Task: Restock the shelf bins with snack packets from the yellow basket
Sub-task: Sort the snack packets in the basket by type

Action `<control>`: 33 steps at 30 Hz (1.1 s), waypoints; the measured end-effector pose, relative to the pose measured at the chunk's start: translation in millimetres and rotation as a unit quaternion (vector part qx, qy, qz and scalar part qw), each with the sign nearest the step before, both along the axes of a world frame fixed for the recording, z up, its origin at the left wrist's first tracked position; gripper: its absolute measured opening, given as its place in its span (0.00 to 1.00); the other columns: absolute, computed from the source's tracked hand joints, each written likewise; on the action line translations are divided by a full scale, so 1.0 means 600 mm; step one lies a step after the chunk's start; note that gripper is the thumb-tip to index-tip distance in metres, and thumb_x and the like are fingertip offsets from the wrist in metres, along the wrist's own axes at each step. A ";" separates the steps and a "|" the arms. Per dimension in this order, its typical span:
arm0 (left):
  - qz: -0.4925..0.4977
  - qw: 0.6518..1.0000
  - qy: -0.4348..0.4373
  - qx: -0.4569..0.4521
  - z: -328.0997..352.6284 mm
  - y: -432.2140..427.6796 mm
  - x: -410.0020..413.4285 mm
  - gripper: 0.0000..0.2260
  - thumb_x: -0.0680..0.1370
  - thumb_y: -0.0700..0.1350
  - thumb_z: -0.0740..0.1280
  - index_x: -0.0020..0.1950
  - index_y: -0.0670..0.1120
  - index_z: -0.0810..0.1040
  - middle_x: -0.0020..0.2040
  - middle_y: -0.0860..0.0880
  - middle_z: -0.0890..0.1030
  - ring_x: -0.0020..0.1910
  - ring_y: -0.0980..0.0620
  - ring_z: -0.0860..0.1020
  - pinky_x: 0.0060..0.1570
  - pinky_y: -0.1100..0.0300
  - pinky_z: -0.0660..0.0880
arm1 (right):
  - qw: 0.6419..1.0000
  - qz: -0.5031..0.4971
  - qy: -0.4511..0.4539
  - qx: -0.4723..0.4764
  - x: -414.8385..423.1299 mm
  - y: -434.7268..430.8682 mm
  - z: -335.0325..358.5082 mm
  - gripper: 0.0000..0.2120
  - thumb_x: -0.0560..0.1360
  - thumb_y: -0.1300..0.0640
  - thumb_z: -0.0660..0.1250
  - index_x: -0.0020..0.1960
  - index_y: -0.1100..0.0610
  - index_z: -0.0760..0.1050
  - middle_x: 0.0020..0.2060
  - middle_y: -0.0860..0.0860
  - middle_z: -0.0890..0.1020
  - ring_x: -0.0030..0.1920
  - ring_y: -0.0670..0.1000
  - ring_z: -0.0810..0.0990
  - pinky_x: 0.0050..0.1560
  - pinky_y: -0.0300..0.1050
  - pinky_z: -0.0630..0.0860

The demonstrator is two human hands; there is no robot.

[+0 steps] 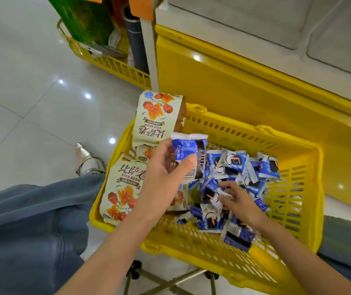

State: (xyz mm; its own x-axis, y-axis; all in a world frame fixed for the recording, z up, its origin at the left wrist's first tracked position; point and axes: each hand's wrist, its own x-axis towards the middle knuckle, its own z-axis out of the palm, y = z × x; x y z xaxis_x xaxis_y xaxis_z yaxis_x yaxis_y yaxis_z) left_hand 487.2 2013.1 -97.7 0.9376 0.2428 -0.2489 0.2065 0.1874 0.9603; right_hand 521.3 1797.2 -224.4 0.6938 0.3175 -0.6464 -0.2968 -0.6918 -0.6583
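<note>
A yellow basket [293,145] sits in front of me on the floor. Inside it lies a heap of several small blue-and-white snack packets [234,167], with larger cream pizza-roll bags [155,116] at its left end. My left hand [166,173] holds a few blue-and-white packets [191,154] stacked upright above the basket, thumb pressed across the front. My right hand [236,199] reaches down into the heap, fingers curled round one small packet [219,195].
A yellow shelf base [234,77] rises right behind the basket, with pale bins [255,20] above it. Another yellow basket [110,62] with goods stands at the back left. My jeans-clad legs [32,220] and a silver shoe [87,160] flank the basket. A stool frame [170,277] is below.
</note>
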 end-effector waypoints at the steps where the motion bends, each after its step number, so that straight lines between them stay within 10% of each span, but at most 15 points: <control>1: -0.019 1.000 0.011 0.004 -0.009 -0.012 0.006 0.15 0.73 0.43 0.70 0.57 0.55 0.73 0.51 0.60 0.81 0.51 0.62 0.79 0.48 0.70 0.74 | 1.000 0.002 -0.018 -0.023 0.008 -0.022 0.002 0.11 0.79 0.56 0.62 0.57 0.42 0.66 0.48 0.47 0.74 0.44 0.57 0.80 0.38 0.47 0.77; 5: -0.083 0.994 0.057 0.030 -0.057 -0.070 0.035 0.15 0.74 0.44 0.70 0.54 0.59 0.71 0.48 0.63 0.79 0.48 0.69 0.76 0.43 0.77 0.70 | 0.995 -0.003 -0.051 -0.082 0.027 -0.089 0.001 0.13 0.78 0.61 0.62 0.58 0.46 0.71 0.52 0.51 0.77 0.45 0.57 0.80 0.44 0.55 0.78; 9: -0.135 0.980 0.091 0.115 -0.126 -0.114 0.089 0.15 0.76 0.45 0.67 0.62 0.48 0.71 0.54 0.54 0.77 0.50 0.60 0.76 0.46 0.72 0.70 | 0.972 0.023 -0.107 -0.209 0.038 -0.107 -0.016 0.14 0.79 0.63 0.58 0.60 0.51 0.74 0.45 0.53 0.81 0.30 0.50 0.73 0.29 0.46 0.70; 14: -0.221 0.938 0.128 0.233 -0.196 -0.140 0.137 0.22 0.76 0.42 0.67 0.69 0.42 0.67 0.60 0.44 0.75 0.55 0.50 0.75 0.52 0.63 0.69 | 0.918 0.143 -0.150 -0.337 0.039 -0.086 -0.008 0.20 0.77 0.65 0.60 0.67 0.51 0.69 0.59 0.55 0.75 0.56 0.55 0.74 0.48 0.48 0.74; 18: -0.194 0.914 0.066 0.349 -0.218 -0.136 0.129 0.19 0.77 0.44 0.66 0.66 0.47 0.68 0.63 0.49 0.71 0.64 0.53 0.68 0.60 0.63 0.61 | 0.912 0.189 -0.266 -0.250 0.018 -0.076 -0.012 0.26 0.72 0.72 0.62 0.66 0.55 0.70 0.59 0.53 0.73 0.61 0.54 0.69 0.59 0.45 0.68; 21: -0.149 0.899 0.031 0.409 -0.238 -0.122 0.085 0.10 0.77 0.43 0.65 0.57 0.46 0.71 0.52 0.51 0.72 0.53 0.54 0.72 0.55 0.61 0.70 | 0.938 0.242 -0.187 -0.163 0.003 -0.058 -0.021 0.23 0.75 0.70 0.60 0.67 0.54 0.69 0.63 0.52 0.72 0.64 0.53 0.70 0.60 0.46 0.70; 29: -0.530 0.733 0.238 0.354 -0.282 -0.133 0.000 0.19 0.77 0.45 0.66 0.66 0.43 0.68 0.61 0.43 0.74 0.58 0.45 0.74 0.54 0.56 0.72 | 0.956 0.259 -0.022 -0.136 -0.032 -0.048 -0.042 0.30 0.74 0.53 0.69 0.72 0.52 0.61 0.69 0.52 0.69 0.66 0.53 0.71 0.59 0.45 0.70; 33: -0.495 0.758 0.228 0.359 -0.269 -0.121 0.010 0.16 0.76 0.48 0.67 0.60 0.43 0.72 0.55 0.44 0.77 0.54 0.46 0.76 0.52 0.55 0.73 | 0.967 0.228 -0.001 -0.112 -0.039 -0.055 -0.050 0.29 0.73 0.49 0.69 0.70 0.51 0.63 0.59 0.52 0.78 0.57 0.52 0.77 0.52 0.45 0.74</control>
State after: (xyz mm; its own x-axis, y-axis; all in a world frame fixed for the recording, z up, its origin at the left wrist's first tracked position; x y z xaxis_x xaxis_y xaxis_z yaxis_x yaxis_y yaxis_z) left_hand 493.3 1940.3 -259.1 0.6053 -0.2971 -0.7385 0.2455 -0.8128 0.5282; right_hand 497.7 1764.1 -254.2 0.5158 0.4422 -0.7338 0.0731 -0.8761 -0.4766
